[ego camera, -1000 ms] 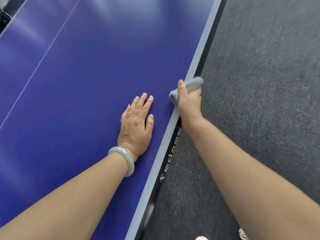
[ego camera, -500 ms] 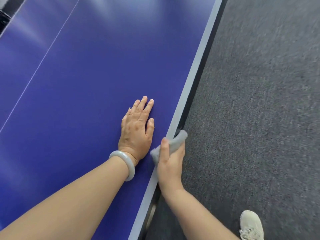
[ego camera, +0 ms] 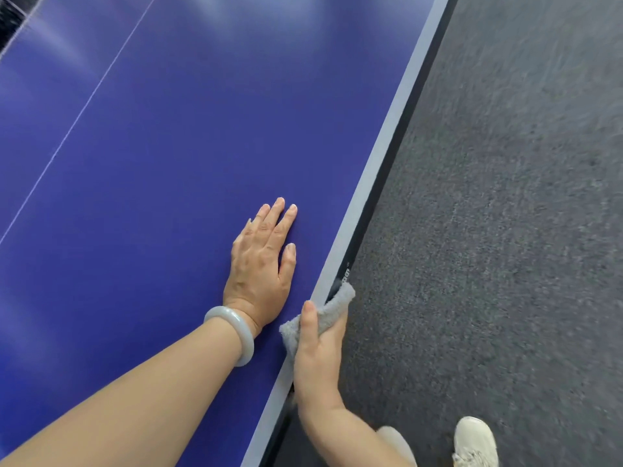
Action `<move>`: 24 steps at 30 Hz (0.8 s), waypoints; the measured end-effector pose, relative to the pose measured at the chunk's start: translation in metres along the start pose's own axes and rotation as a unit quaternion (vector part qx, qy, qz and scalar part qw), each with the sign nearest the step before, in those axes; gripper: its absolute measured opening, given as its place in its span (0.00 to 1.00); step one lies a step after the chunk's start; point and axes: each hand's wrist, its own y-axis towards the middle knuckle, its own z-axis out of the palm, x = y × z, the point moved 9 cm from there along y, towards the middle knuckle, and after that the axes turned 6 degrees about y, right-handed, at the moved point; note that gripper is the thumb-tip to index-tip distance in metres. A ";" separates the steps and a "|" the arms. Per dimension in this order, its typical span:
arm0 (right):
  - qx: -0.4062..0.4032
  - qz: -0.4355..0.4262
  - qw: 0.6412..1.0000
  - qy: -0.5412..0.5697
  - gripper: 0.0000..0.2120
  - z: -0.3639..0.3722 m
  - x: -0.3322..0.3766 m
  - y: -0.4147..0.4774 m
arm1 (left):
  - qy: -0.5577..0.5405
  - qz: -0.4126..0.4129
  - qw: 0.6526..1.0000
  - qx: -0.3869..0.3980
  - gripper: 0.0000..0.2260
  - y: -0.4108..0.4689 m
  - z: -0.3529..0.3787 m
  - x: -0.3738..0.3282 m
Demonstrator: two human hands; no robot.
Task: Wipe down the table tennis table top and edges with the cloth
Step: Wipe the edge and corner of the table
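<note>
The blue table tennis table top (ego camera: 188, 136) fills the left of the view, with a pale grey border line and a dark side edge (ego camera: 387, 183) running diagonally down its right side. My left hand (ego camera: 261, 267) lies flat on the blue top near that edge, fingers straight, a pale bangle on the wrist. My right hand (ego camera: 317, 355) grips a grey cloth (ego camera: 332, 308) wrapped over the table's edge, thumb on top and fingers down the side.
Dark grey carpet (ego camera: 505, 230) covers the floor to the right of the table. A white shoe (ego camera: 475, 439) shows at the bottom right. A thin white centre line (ego camera: 77, 121) crosses the table top. The dark net strip (ego camera: 10, 18) sits at the far top left.
My right hand slid the cloth back along the table edge toward me, from beyond my left hand's fingertips to beside its wrist. My left hand stayed flat in place.
</note>
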 end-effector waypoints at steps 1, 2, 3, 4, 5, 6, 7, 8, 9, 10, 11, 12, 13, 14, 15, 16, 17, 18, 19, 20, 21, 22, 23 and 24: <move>-0.005 -0.005 1.000 -0.004 0.45 0.000 0.007 0.011 | 0.004 0.000 1.000 0.003 0.24 0.000 0.000 0.000; -0.011 -0.020 1.000 -0.010 0.44 -0.001 0.018 0.029 | 0.006 0.002 1.000 0.005 0.24 0.000 0.000 -0.001; -0.014 -0.041 0.999 -0.016 0.41 -0.002 0.033 0.052 | 0.006 0.002 1.000 0.006 0.25 0.000 0.000 -0.002; -0.009 -0.061 0.998 -0.017 0.36 -0.001 0.050 0.080 | 0.006 0.000 1.000 0.007 0.25 0.000 0.000 -0.003; -0.006 -0.063 0.998 -0.011 0.31 0.001 0.066 0.108 | 0.006 -0.001 1.000 0.008 0.25 0.001 -0.001 -0.003; -0.001 -0.054 0.999 -0.005 0.25 0.003 0.079 0.134 | 0.009 -0.002 1.000 0.010 0.25 0.001 -0.001 -0.004; 0.001 -0.045 0.999 -0.004 0.22 0.005 0.090 0.155 | 0.012 -0.002 1.000 0.012 0.26 0.001 -0.001 -0.005; 0.003 -0.040 0.999 -0.002 0.20 0.005 0.096 0.171 | 0.016 -0.002 1.000 0.015 0.26 0.000 -0.001 -0.005; 0.005 -0.038 0.999 -0.009 0.19 0.003 0.101 0.179 | 0.020 -0.001 1.000 0.018 0.26 0.000 -0.001 -0.006; 0.011 -0.037 0.999 -0.025 0.20 0.002 0.104 0.182 | 0.025 -0.001 0.999 0.021 0.26 -0.001 -0.001 -0.006; 0.020 -0.036 0.998 -0.043 0.25 0.000 0.107 0.179 | 0.031 -0.002 0.999 0.025 0.26 -0.001 -0.002 -0.007; 0.025 -0.038 0.998 -0.051 0.30 -0.001 0.108 0.175 | 0.037 -0.003 0.999 0.029 0.26 -0.001 -0.002 -0.008; 0.028 -0.038 0.998 -0.052 0.33 -0.001 0.110 0.171 | 0.043 -0.004 0.999 0.032 0.26 -0.001 -0.002 -0.009; 0.029 -0.037 0.998 -0.052 0.34 -0.002 0.110 0.171 | 0.049 -0.006 0.998 0.035 0.26 -0.001 -0.001 -0.009; 0.028 -0.034 0.998 -0.051 0.34 -0.002 0.111 0.171 | 0.056 -0.006 0.998 0.038 0.26 0.000 0.000 -0.010; 0.025 -0.034 0.998 -0.051 0.34 -0.002 0.111 0.171 | 0.063 -0.006 0.997 0.041 0.26 -0.001 0.000 -0.011; 0.022 -0.034 0.998 -0.050 0.33 -0.002 0.112 0.171 | 0.070 -0.004 0.997 0.044 0.26 -0.001 -0.001 -0.012; 0.022 -0.033 0.998 -0.048 0.33 -0.001 0.112 0.171 | 0.081 0.002 0.996 0.048 0.26 0.000 -0.002 -0.013; 0.023 -0.031 0.998 -0.047 0.33 -0.001 0.111 0.170 | 0.093 0.011 0.994 0.050 0.26 0.003 -0.004 -0.014; 0.025 -0.029 0.998 -0.046 0.33 0.000 0.111 0.169 | 0.100 0.022 0.994 0.049 0.25 0.010 -0.007 -0.016; 0.027 -0.026 0.998 -0.044 0.34 -0.001 0.110 0.167 | 0.096 0.031 0.994 0.042 0.23 0.020 -0.011 -0.018; 0.026 -0.023 0.999 -0.040 0.34 -0.001 0.110 0.167 | 0.081 0.039 0.995 0.035 0.21 0.035 -0.016 -0.022; 0.024 -0.021 0.999 -0.038 0.34 -0.002 0.111 0.166 | 0.063 0.049 0.996 0.029 0.19 0.052 -0.019 -0.028; 0.021 -0.020 0.999 -0.036 0.34 -0.002 0.112 0.166 | 0.049 0.062 0.997 0.023 0.17 0.072 -0.022 -0.036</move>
